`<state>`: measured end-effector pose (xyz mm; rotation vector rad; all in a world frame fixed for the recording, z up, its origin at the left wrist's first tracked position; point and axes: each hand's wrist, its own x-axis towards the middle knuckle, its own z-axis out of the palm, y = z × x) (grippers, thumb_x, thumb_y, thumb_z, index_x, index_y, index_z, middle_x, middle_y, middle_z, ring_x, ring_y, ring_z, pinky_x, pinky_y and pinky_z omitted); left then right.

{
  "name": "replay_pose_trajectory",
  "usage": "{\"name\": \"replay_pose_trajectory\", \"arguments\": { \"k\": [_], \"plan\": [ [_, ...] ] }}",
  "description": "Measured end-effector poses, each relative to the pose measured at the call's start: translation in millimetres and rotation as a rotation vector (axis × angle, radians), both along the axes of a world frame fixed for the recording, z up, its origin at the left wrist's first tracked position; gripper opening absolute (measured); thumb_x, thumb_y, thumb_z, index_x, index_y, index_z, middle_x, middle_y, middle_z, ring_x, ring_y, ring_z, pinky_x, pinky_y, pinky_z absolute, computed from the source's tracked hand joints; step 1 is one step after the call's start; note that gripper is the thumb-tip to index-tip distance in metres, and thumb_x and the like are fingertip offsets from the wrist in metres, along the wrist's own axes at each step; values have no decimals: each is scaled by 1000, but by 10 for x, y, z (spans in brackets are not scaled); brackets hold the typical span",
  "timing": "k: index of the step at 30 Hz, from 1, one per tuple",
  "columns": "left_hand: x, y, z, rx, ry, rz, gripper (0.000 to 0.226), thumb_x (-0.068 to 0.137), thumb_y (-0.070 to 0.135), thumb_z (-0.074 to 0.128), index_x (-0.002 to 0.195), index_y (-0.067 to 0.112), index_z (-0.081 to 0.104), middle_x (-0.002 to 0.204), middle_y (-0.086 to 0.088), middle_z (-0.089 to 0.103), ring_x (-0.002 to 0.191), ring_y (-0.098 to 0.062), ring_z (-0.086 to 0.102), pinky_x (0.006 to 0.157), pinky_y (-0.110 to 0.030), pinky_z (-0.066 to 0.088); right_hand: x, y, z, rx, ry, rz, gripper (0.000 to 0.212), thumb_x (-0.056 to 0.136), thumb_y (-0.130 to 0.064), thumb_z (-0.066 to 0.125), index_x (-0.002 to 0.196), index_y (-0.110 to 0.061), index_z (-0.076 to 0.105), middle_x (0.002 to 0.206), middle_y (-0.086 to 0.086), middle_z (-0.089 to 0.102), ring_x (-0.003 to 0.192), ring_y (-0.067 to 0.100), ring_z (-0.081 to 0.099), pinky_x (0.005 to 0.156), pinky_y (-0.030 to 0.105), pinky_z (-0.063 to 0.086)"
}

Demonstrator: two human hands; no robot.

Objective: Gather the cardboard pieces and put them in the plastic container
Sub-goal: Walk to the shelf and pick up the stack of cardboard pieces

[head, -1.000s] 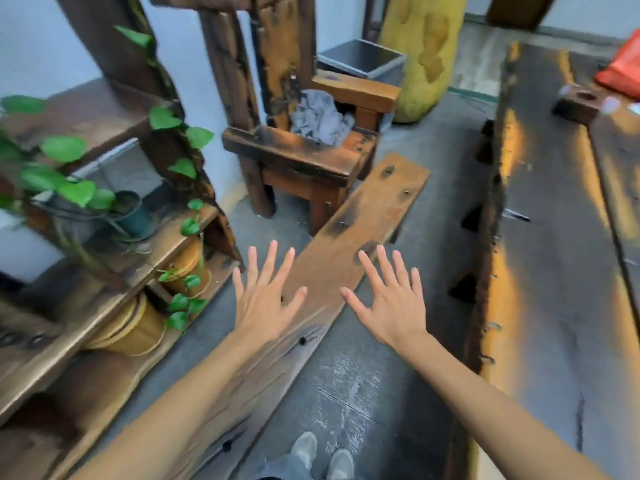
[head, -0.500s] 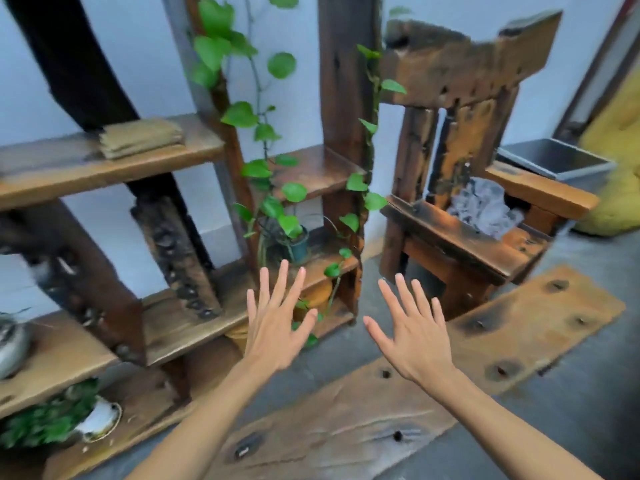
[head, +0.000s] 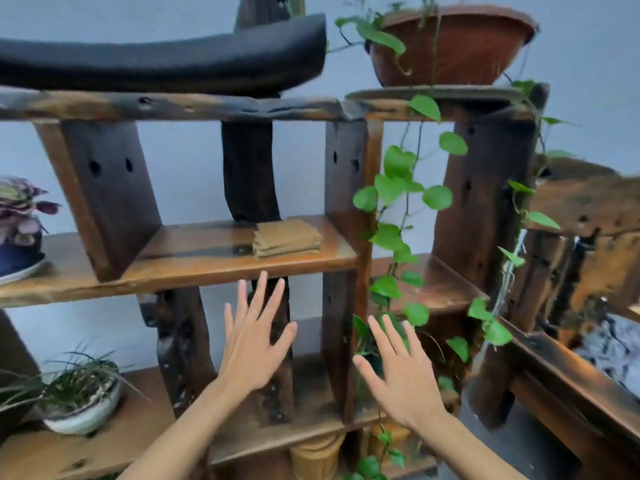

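A small stack of tan cardboard pieces (head: 286, 237) lies flat on the middle board of a dark wooden shelf (head: 180, 261). My left hand (head: 254, 341) is raised just below that board's front edge, fingers spread, holding nothing. My right hand (head: 398, 372) is lower and to the right, also spread and empty, in front of trailing green leaves. No plastic container is in view.
A green vine (head: 394, 209) hangs from a brown pot (head: 450, 46) on the top board, right of the cardboard. A long black object (head: 166, 60) rests on top. Potted plants stand at left (head: 20, 230) and lower left (head: 81, 400). A wooden chair (head: 581, 306) is at right.
My view has swung up and left from the floor plank and chair to the shelf. The cardboard stack is now centred, just above my hands, which stay spread and empty.
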<state>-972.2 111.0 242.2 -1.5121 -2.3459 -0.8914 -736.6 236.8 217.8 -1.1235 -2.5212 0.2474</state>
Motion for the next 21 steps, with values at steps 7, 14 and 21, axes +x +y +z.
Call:
{"name": "replay_pose_trajectory", "arguments": {
  "k": [7, 14, 21],
  "plan": [
    [-809, 213, 775, 137, -127, 3, 73, 101, 42, 52, 162, 36, 12, 171, 11, -1, 157, -22, -8, 125, -49, 5, -947, 373, 657, -137, 277, 191, 69, 103, -50, 45, 162, -27, 17, 168, -7, 21, 156, 16, 12, 126, 38, 17],
    [-1168, 640, 1116, 140, -690, 131, 59, 101, 36, 51, 156, 22, 36, 157, -8, 46, 140, -29, 45, 116, -44, 38, -1644, 932, 1218, -317, 420, 107, 58, 104, -35, 50, 156, -15, 36, 158, 11, 44, 144, 28, 41, 117, 36, 29],
    [-1361, 903, 1196, 193, -1211, 228, 34, 100, 32, 50, 127, 13, 46, 117, -17, 60, 105, -27, 65, 98, -41, 57, -2139, 1377, 1394, -511, 284, 25, 63, 105, -43, 35, 157, -10, 31, 163, 11, 34, 149, 31, 33, 120, 37, 25]
  ]
}}
